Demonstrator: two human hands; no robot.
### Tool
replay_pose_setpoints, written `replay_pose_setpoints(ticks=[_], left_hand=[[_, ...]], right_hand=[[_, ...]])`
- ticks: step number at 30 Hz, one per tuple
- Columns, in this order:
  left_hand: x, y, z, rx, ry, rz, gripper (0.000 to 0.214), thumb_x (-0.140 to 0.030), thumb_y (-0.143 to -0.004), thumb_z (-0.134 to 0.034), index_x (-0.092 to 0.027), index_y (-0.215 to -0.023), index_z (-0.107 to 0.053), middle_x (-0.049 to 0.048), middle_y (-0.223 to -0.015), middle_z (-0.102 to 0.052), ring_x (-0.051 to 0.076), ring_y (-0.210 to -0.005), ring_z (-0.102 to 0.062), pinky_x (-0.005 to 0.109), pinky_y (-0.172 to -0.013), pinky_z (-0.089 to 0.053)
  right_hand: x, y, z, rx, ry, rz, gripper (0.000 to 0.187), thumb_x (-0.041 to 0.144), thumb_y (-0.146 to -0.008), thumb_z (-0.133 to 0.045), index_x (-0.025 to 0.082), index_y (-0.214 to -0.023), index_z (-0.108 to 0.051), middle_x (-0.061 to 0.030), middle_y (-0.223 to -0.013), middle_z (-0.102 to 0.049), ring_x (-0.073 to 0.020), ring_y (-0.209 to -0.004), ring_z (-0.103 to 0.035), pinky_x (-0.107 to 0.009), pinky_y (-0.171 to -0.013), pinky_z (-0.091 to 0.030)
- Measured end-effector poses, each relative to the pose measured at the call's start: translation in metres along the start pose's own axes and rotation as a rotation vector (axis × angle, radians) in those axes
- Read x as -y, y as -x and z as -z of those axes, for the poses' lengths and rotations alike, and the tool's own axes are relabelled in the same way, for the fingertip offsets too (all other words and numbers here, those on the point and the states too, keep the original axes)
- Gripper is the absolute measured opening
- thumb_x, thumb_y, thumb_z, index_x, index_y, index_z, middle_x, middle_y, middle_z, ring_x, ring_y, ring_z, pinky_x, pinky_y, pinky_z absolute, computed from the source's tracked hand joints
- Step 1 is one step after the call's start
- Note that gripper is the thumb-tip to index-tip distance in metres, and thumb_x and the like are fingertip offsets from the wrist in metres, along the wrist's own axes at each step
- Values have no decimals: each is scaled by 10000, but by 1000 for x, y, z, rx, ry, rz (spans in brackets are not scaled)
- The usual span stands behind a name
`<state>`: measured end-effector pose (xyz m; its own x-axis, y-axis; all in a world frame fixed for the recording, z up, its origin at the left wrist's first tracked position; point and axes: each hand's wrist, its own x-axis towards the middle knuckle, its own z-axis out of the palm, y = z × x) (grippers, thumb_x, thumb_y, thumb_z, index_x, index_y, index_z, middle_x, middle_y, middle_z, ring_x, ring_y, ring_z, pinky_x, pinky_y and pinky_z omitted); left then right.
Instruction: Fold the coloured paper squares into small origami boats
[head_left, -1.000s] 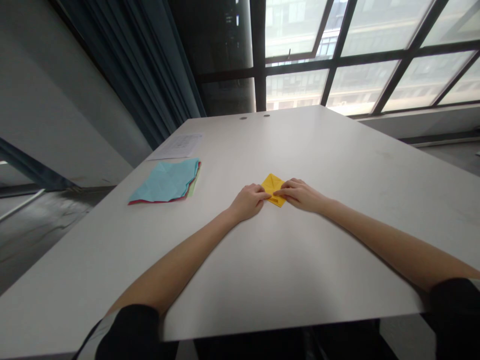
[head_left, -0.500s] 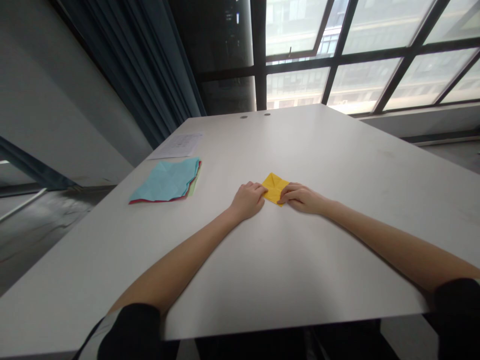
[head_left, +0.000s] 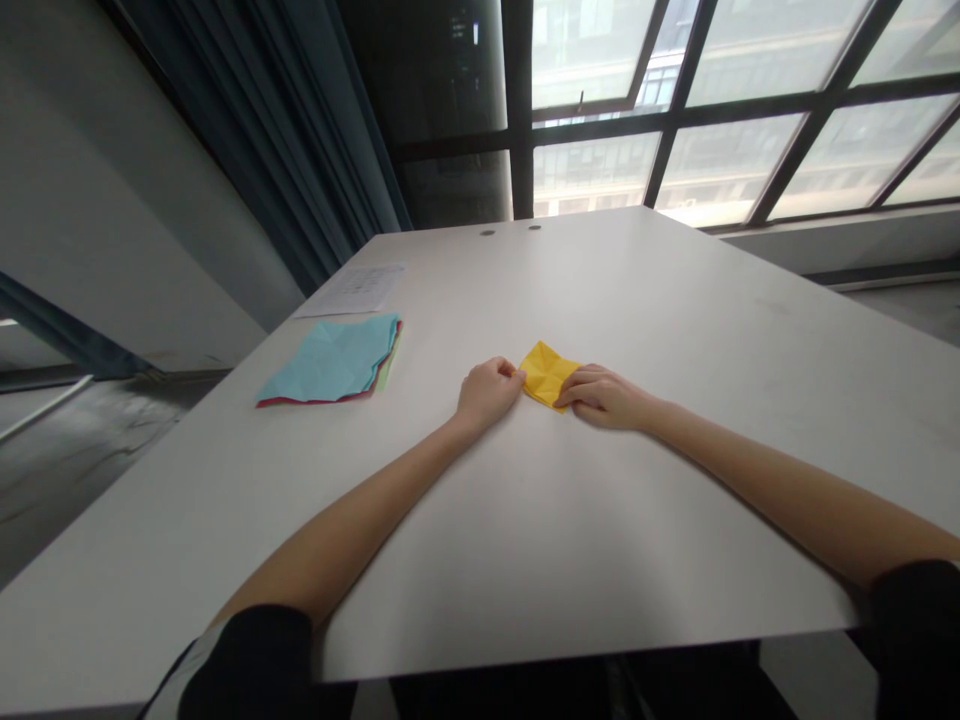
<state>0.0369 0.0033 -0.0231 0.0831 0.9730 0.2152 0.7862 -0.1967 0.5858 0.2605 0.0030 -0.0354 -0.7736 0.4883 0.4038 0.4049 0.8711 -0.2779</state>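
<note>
A small folded square of yellow paper [head_left: 544, 370] with crease lines lies on the white table between my hands. At its left corner, my left hand [head_left: 489, 390] pinches the edge between thumb and forefinger, and that side looks slightly lifted. My right hand [head_left: 602, 396] lies over the right corner, its curled fingers pressing on and gripping the paper. The fingertips of the right hand cover part of the near right edge.
A stack of coloured paper sheets [head_left: 334, 360], light blue on top with red and green beneath, lies to the left on the white table [head_left: 525, 530]. Behind it is a printed white sheet [head_left: 358, 290]. Two round grommets sit at the far edge, before the windows.
My left hand has shifted slightly left and closed into a pinch on the paper's left corner, which has risen a little. My right hand has stayed nearly still.
</note>
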Motion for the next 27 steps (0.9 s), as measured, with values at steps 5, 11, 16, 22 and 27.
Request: replay_pose_setpoints(ticks=[5, 11, 16, 22, 27], left_hand=[[7, -4, -12, 9, 384, 43, 164, -294, -674, -598, -174, -784, -576, -3, -655, -640, 121, -592, -581, 241, -582, -437], [10, -7, -16, -44, 699, 139, 171, -236, -628, -634, -166, -749, -536, -20, -568, -613, 124, -559, -600, 238, -564, -453], [4, -7, -12, -151, 918, 211, 202, -199, -624, -666, -156, -754, -518, -9, -594, -637, 123, -590, -631, 243, -605, -481], [-9, -1, -11, -92, 1129, 318, 229, -139, -626, -689, -146, -757, -502, 1, -589, -643, 118, -594, -646, 225, -625, -489], [-11, 1, -13, -50, 1163, 296, 260, -142, -642, -686, -153, -815, -492, 6, -610, -649, 131, -628, -655, 245, -655, -498]], right_hand=[[4, 0, 2, 11, 22, -16, 246, 148, -762, -463, 216, -892, -660, -55, -898, -664, -174, -849, -593, -328, -832, -400], [7, -4, 1, -176, 114, -225, 170, 344, -825, -489, 197, -864, -565, -76, -895, -616, -203, -869, -551, -359, -829, -380], [5, -8, -6, -333, 62, -430, 207, 386, -818, -477, 196, -887, -433, -94, -882, -576, -218, -814, -530, -349, -728, -411], [9, -12, -12, -417, -355, -734, 429, 503, -742, -548, 237, -950, -283, -2, -754, -610, -162, -601, -529, -298, -581, -402], [3, -16, -14, -601, -764, -751, 478, 403, -660, -645, 255, -913, -267, 56, -686, -608, -116, -536, -507, -248, -531, -385]])
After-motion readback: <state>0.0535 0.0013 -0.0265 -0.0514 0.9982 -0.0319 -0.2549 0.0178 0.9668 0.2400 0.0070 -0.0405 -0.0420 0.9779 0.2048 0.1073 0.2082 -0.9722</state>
